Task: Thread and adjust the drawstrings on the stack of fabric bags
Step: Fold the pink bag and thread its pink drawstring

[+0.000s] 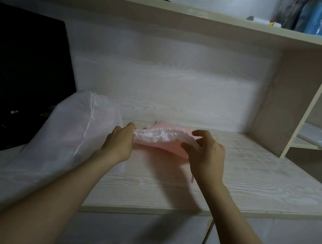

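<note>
NEAR: my left hand [121, 139] and right hand [205, 156] each pinch one end of the pink bag [159, 146] at its gathered mouth, lifted off the tabletop [250, 171], probably to even out the gathers | LEFT: white bag [71, 132] draped alongside | FAR: monitor [21, 79] behind it.

Dim, soft light is washing everything grey; arms are casting faint shadows on the counter [249, 180], edges are bending and blurring.

Left hand [120, 141] and right hand [204, 154] gripping opposite ends of a pink fabric bag's [159, 144] gathered white mouth, above a pale wood-grain desk [250, 171], translucent white drawstring bag [71, 132] lying left
</note>
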Motion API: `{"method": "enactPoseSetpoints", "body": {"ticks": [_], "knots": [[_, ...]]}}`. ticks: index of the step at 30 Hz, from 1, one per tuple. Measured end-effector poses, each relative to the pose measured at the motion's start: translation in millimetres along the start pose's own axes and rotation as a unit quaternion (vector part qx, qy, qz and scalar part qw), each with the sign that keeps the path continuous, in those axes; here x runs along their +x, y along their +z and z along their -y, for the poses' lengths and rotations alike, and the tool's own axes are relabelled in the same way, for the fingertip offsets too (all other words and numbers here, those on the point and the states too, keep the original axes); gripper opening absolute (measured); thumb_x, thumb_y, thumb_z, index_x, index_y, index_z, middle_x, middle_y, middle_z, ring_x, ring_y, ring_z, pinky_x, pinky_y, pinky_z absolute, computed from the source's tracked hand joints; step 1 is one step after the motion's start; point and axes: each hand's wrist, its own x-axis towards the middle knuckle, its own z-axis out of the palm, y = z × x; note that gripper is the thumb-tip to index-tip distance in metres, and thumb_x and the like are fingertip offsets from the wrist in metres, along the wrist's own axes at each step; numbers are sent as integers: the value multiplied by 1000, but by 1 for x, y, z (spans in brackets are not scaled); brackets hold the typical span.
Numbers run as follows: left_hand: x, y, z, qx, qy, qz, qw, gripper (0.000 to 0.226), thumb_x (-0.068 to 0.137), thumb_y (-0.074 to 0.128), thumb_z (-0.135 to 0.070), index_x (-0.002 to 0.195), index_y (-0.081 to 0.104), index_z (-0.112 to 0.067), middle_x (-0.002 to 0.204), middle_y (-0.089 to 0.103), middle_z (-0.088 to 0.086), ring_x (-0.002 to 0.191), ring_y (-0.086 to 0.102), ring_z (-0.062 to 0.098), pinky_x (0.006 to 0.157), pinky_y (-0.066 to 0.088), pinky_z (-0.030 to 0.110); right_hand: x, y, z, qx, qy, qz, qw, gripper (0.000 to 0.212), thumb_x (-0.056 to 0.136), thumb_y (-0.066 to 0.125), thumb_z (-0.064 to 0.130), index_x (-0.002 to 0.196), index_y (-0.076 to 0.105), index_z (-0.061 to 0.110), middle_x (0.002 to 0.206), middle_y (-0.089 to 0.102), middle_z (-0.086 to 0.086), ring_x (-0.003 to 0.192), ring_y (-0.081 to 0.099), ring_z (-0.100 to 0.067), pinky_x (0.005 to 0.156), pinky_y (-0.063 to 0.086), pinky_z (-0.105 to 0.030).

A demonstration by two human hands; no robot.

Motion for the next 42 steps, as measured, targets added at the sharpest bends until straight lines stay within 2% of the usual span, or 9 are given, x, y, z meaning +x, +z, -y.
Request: {"method": "enactPoseSetpoints", "body": {"ticks": [8, 12, 16, 20, 27, 32, 36, 38, 42], "knots": [[8, -1, -3, -130, -42, -44, 990, 25, 101, 54, -8, 123, 60, -19, 116, 67, 9, 98, 64, 32, 83, 54, 42, -1, -1, -4, 41, -101, 46, 993, 48, 99, 49, -7, 143, 52, 14, 118, 75, -11, 108, 68, -24, 78, 38, -14], [7, -5, -7, -271, -107, -24, 956, 34, 97, 48, -7, 127, 51, -21, 121, 60, 9, 104, 67, 34, 94, 59, 45, 5, 3, -8, 9, -86, 3, 996, 20, 103, 57, 8, 117, 70, 12, 106, 74, -5, 93, 68, -24, 73, 35, -6], [8, -7, -8, -332, -163, -27, 929, 41, 94, 41, -6, 130, 53, -20, 128, 58, 11, 114, 63, 37, 90, 56, 39, 5, 3, -7, -35, -20, 6, 999, 16, 109, 48, 17, 113, 63, 17, 98, 55, -3, 75, 53, -21, 59, 37, -27], [11, -6, -3, -260, -174, -52, 948, 32, 98, 48, -7, 125, 64, -14, 123, 59, 3, 115, 59, 32, 87, 48, 35, 1, 0, -8, -116, 27, 63, 991, 7, 110, 38, 22, 108, 43, 18, 91, 46, -6, 62, 47, -30, 59, 43, -41], [10, -1, 14, -138, -105, -72, 982, 28, 94, 58, -6, 78, 72, -25, 107, 73, 11, 100, 65, 38, 78, 45, 32, 1, 2, -12, -226, 98, 164, 955, 47, 109, 32, 53, 95, 52, 13, 89, 56, -11, 78, 51, -34, 69, 42, -39], [9, 2, 15, -107, -88, -95, 986, 20, 102, 67, -24, 120, 68, -13, 123, 69, 12, 119, 59, 38, 91, 46, 38, 6, 2, -7, 67, 163, 95, 980, 20, 101, 58, 29, 111, 69, 16, 89, 70, -5, 76, 66, -23, 64, 54, -34], [9, -1, 22, -133, -103, -125, 978, 12, 102, 61, -13, 98, 73, -12, 106, 75, 10, 109, 64, 37, 89, 53, 43, 18, -10, 1, 480, 326, 10, 814, 13, 103, 58, 12, 111, 66, 6, 65, 61, -5, 43, 36, -13, 39, 27, -24], [8, -4, 22, -159, -133, -150, 967, 15, 102, 59, -9, 97, 74, -12, 104, 76, 10, 106, 66, 36, 87, 53, 41, 23, -15, 4, 577, 371, -59, 725, 25, 103, 53, 2, 126, 61, 5, 75, 70, -8, 42, 41, -10, 38, 35, -22], [16, -8, 23, -274, -243, -183, 912, 23, 93, 54, 4, 96, 68, -14, 112, 72, 10, 93, 71, 34, 74, 60, 38, 21, -15, 1, 666, 406, -166, 603, 43, 103, 41, -11, 146, 48, -6, 115, 70, -25, 84, 77, -23, 82, 64, -31]]}}
